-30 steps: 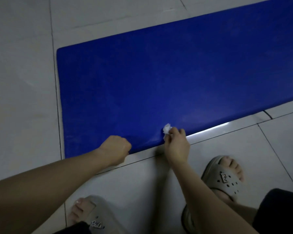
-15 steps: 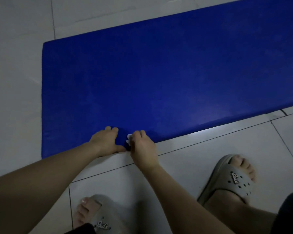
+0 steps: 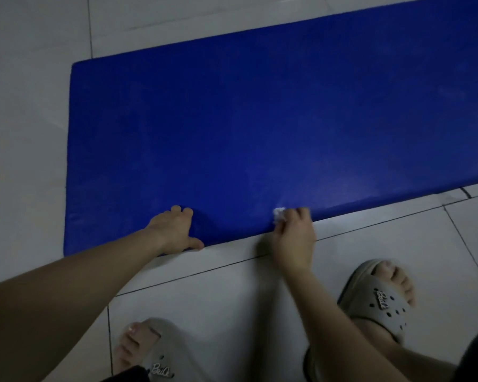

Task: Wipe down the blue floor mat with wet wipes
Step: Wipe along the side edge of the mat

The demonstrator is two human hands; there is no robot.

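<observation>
On floor tiles (image 3: 33, 139), left hand (image 3: 174, 230), fingers laid flat, is bracing the blue mat (image 3: 260, 119) at its near edge; right hand (image 3: 294, 235) is pinching a wadded wet wipe (image 3: 279, 213), seemingly scrubbing.

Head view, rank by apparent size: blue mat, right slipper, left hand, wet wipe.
1. blue mat, by far.
2. right slipper, nearer the camera, so its lead over the hand is unsure.
3. left hand.
4. wet wipe, mostly hidden in the right hand.
</observation>
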